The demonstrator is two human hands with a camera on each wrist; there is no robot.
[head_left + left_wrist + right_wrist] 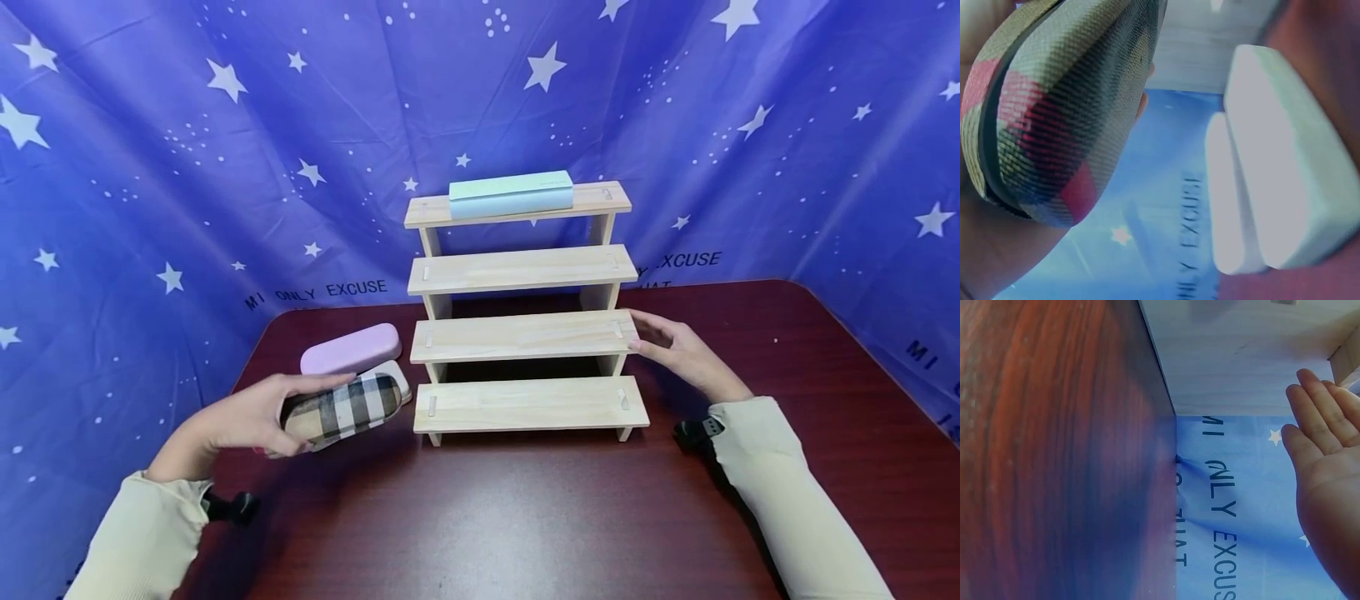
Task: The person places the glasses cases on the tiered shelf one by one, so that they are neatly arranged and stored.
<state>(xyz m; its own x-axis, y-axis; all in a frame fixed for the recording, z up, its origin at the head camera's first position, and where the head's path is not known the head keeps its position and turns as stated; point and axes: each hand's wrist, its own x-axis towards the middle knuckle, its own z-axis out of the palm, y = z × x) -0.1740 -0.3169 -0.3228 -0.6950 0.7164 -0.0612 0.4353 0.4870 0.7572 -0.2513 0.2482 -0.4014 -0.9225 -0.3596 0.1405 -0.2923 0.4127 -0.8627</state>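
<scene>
The left hand [258,408] grasps one end of the plaid case [345,410] between thumb and fingers, over the desk [487,508] near its left edge. Held so, its free end might dip if the grip loosens, or knock the white case [393,369] just beyond. Behind that lies the lilac case [352,348], near the desk's back left corner. At the rack [525,408], the right hand [678,350] has its fingers extended, not clenched, at the right end of the second shelf up; a careless push there could skew the rack. Farthest, the box [512,196] lies along the top shelf's front edge, so a jolt might tip it off.
</scene>
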